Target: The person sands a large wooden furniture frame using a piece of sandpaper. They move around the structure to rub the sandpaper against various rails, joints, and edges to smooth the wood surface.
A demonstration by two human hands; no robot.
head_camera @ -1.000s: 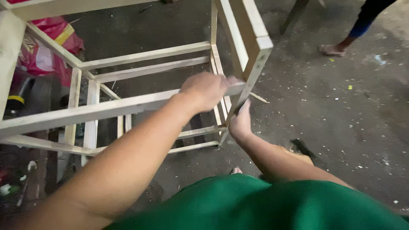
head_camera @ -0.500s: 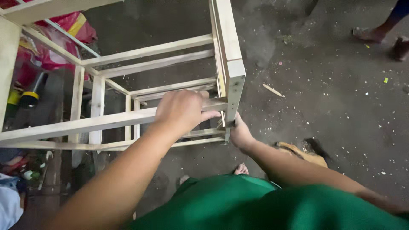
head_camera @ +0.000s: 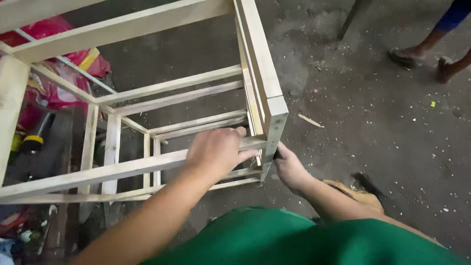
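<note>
A pale open wooden frame (head_camera: 122,169) made of thin rails stands on the floor in front of me. My left hand (head_camera: 216,152) is closed over its near top rail, just left of the corner post (head_camera: 274,118). My right hand (head_camera: 290,168) is pressed against the lower outer side of that post. Its fingers are curled on a small dark object (head_camera: 277,153) that is mostly hidden, so I cannot tell what it is. My green shirt fills the bottom of the view.
Red bags (head_camera: 46,93) and a yellow-and-black tool (head_camera: 30,143) lie left, behind the frame. Another person's feet (head_camera: 407,56) stand at the top right. The grey floor (head_camera: 392,147) carries wood chips and a sliver (head_camera: 310,120). A tan and dark item (head_camera: 360,190) lies by my right arm.
My view has shifted, so the frame now sits lower and closer. My left hand has moved slightly left of the corner post on the rail. My right hand stays at the post.
</note>
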